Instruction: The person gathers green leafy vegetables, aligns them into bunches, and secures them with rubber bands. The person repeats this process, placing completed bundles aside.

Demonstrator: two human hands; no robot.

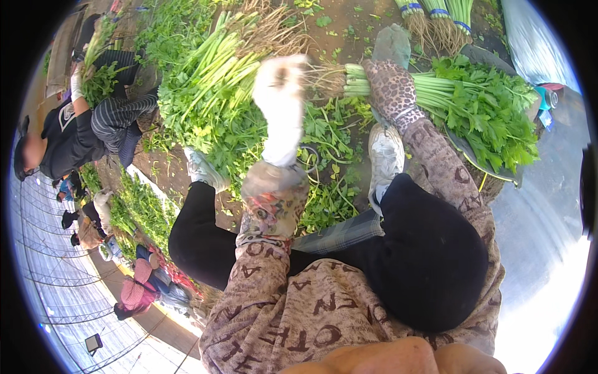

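My right hand, in a leopard-print glove with grey-green fingers, grips a bunch of celery around its pale stalks. The bunch lies sideways, its leaves to the right and its brown roots to the left. My left hand, in a white glove, is blurred beside the root ends; whether it holds any of them I cannot tell. Just left of it lies a large heap of loose celery, roots at the top and leaves below. Cut leaves and stems litter the soil between my shoes.
Celery bundles tied with blue bands lie at the top right. The leaves rest over a dark mat beside plastic sheeting. A teal can stands near it. At left another person handles celery; several more people work farther off.
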